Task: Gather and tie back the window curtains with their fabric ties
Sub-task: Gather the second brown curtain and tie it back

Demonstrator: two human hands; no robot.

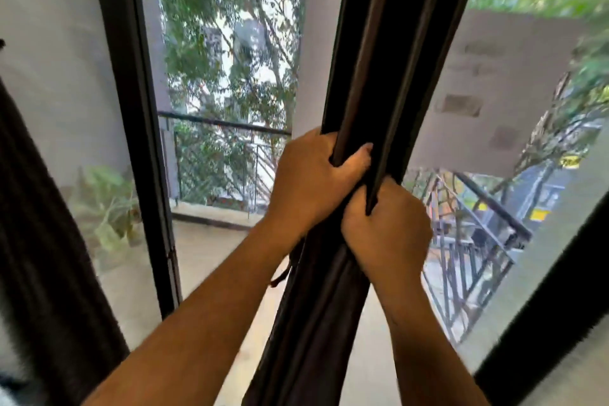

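Gripping the dark curtain [372, 82] were both hands, stacked one above the other where the folds had been bunched into a narrow column in front of the glass. The left hand [309, 181] sat higher, its fingers [357, 163] curled round the near folds from the left, the tips tucked into a crease between two pleats. Just below and touching it, the right hand [385, 234] clenched the rest of the bundle, one stiff fold rising out between its knuckles. Holding at two levels seemed meant to keep the pleats from springing apart while a tie was brought round; the gathering looked largely done, the tying not yet begun.

Beneath the left wrist a thin dark strip [285, 270] dangled beside the cloth, possibly the fabric tie, though it was too blurred to be sure. Above the fingers the curtain ran straight up out of view; below them it flared loosely toward the floor.

Left of the hands stood the dark window frame [131, 109], and farther left a second curtain [39, 224] hung ungathered at the edge. Beyond the fingers, through the glass, lay a balcony railing [224, 123], trees and a pale building wall.
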